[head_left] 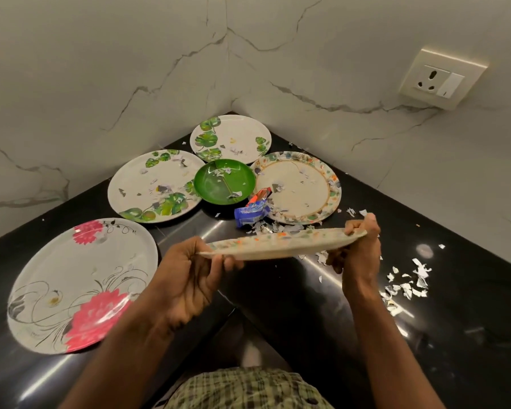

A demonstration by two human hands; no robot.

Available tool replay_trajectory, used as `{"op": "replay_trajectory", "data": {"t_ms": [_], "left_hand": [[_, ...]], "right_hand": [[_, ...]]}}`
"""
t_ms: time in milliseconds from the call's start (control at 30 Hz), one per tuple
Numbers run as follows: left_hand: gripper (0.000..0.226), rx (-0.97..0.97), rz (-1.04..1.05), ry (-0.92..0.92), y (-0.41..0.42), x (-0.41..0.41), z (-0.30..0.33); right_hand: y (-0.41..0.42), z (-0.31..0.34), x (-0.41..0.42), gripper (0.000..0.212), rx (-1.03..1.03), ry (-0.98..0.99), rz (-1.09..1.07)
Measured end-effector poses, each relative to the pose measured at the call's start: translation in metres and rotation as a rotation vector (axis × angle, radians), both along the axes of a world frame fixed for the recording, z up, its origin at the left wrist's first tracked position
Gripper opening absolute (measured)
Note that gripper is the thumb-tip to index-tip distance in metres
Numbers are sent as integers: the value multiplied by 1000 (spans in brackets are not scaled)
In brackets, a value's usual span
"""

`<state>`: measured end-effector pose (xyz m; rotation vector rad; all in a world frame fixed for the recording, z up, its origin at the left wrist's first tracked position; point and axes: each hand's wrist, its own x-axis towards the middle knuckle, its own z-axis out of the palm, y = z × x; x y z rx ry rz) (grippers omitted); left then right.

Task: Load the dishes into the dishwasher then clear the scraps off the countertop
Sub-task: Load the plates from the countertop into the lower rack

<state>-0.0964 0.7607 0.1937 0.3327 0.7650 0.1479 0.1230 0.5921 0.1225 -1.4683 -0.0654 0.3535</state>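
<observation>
Both hands, left hand [186,276] and right hand [359,249], pinch a speckled plate [281,245] edge-on at centre frame; behind it, the green bowl [224,182] holds paper scraps.

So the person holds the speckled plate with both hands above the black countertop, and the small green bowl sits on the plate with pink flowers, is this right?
Not quite. In the head view both hands, left hand and right hand, do hold the speckled plate above the black countertop, but the small green bowl sits on the countertop among the other plates, far from the plate with pink flowers.
</observation>
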Motion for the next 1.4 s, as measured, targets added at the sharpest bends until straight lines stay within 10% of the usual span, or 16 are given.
{"op": "replay_trajectory", "data": {"t_ms": [400, 967, 1400], "left_hand": [[40, 85, -140, 60, -5, 10, -4], [22, 802, -811, 138, -35, 69, -77], [31, 877, -918, -83, -162, 47, -65]], "right_hand": [[-36, -16, -10, 33, 33, 145, -83], [-160, -49, -129, 47, -47, 274, -479], [-286, -46, -226, 62, -5, 218, -793]]}}
